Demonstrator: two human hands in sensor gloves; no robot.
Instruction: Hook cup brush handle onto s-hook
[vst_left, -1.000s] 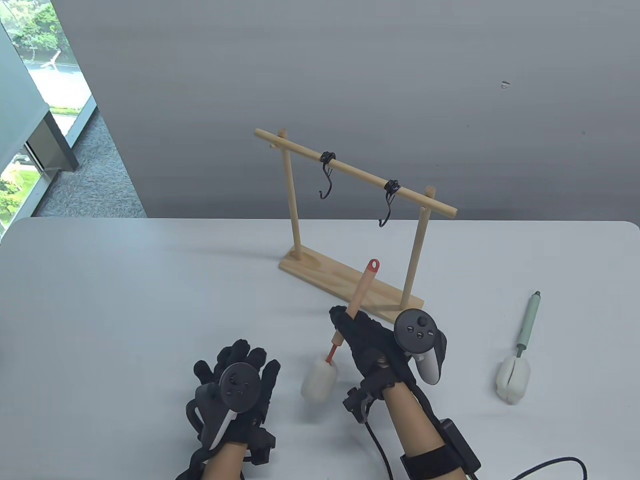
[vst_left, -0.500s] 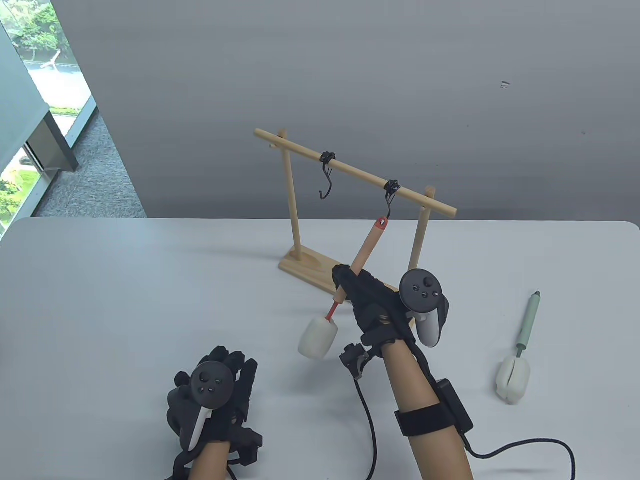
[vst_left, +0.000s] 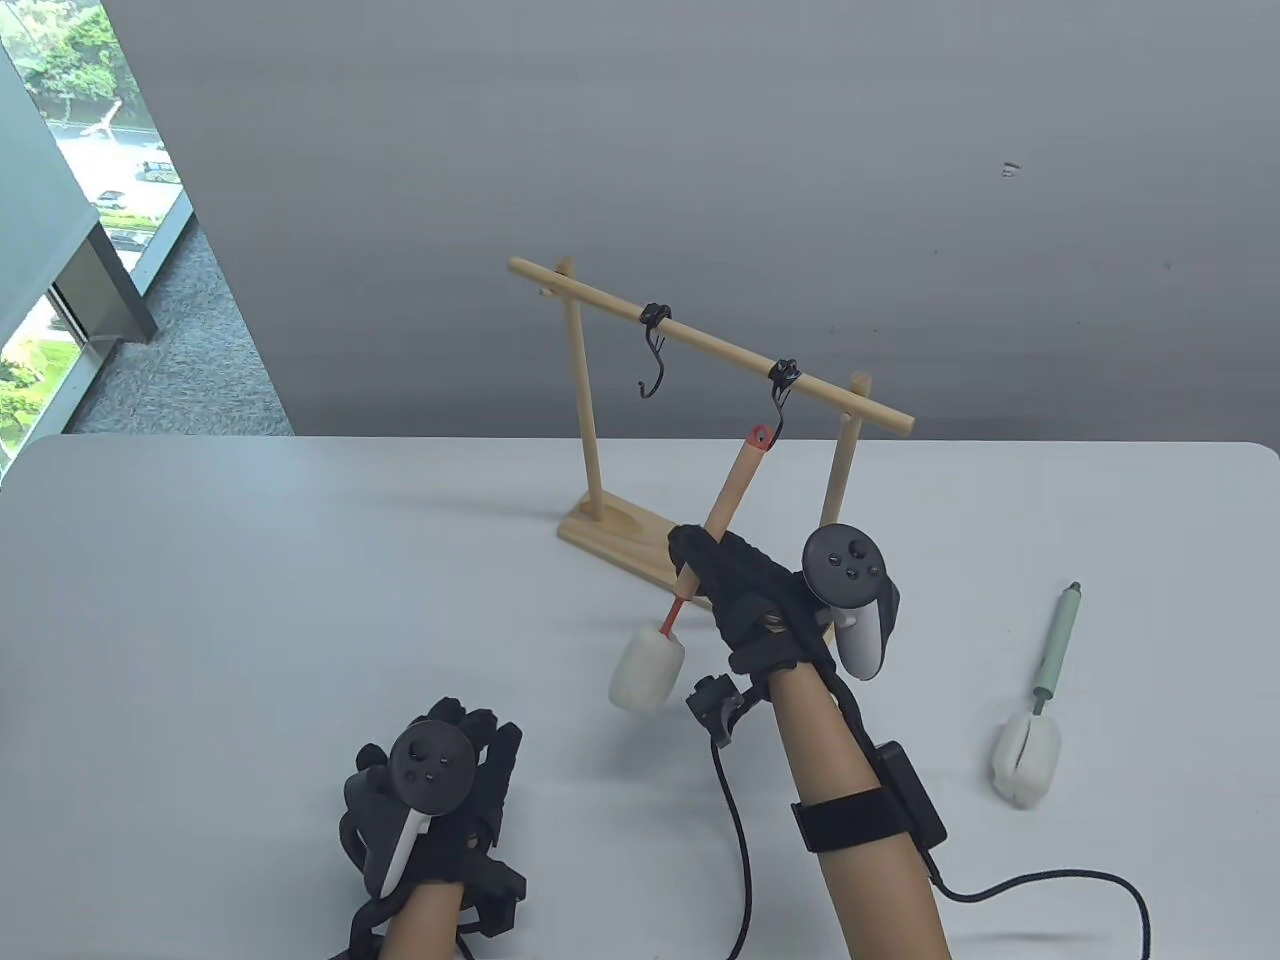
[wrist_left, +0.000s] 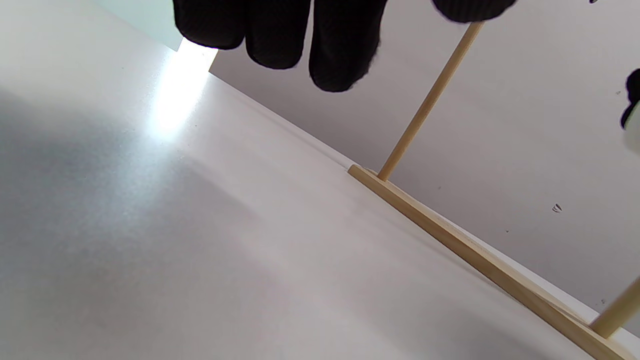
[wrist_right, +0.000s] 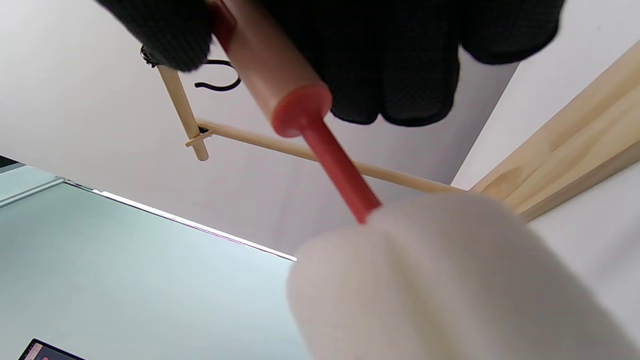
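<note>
My right hand (vst_left: 735, 590) grips the lower handle of a cup brush (vst_left: 728, 495) with an orange handle, a red loop at the top and a white sponge head (vst_left: 648, 672) hanging below. The brush is tilted, and its red loop (vst_left: 762, 436) sits at the lower end of the right black s-hook (vst_left: 776, 405) on the wooden rack's bar (vst_left: 710, 345). I cannot tell whether the loop is over the hook. The right wrist view shows the handle (wrist_right: 272, 75) in my fingers and the sponge (wrist_right: 440, 285) close up. My left hand (vst_left: 440, 790) rests empty on the table.
A second s-hook (vst_left: 653, 355) hangs empty further left on the bar. The rack's base (vst_left: 620, 530) stands on the white table (vst_left: 250, 580). A green-handled brush (vst_left: 1045, 690) with a white head lies at the right. A cable (vst_left: 1040, 885) trails from my right forearm.
My right hand lifted the brush up and away from me, bringing the red loop from above the rack's base to the right s-hook. My left hand drew back toward me and left.
</note>
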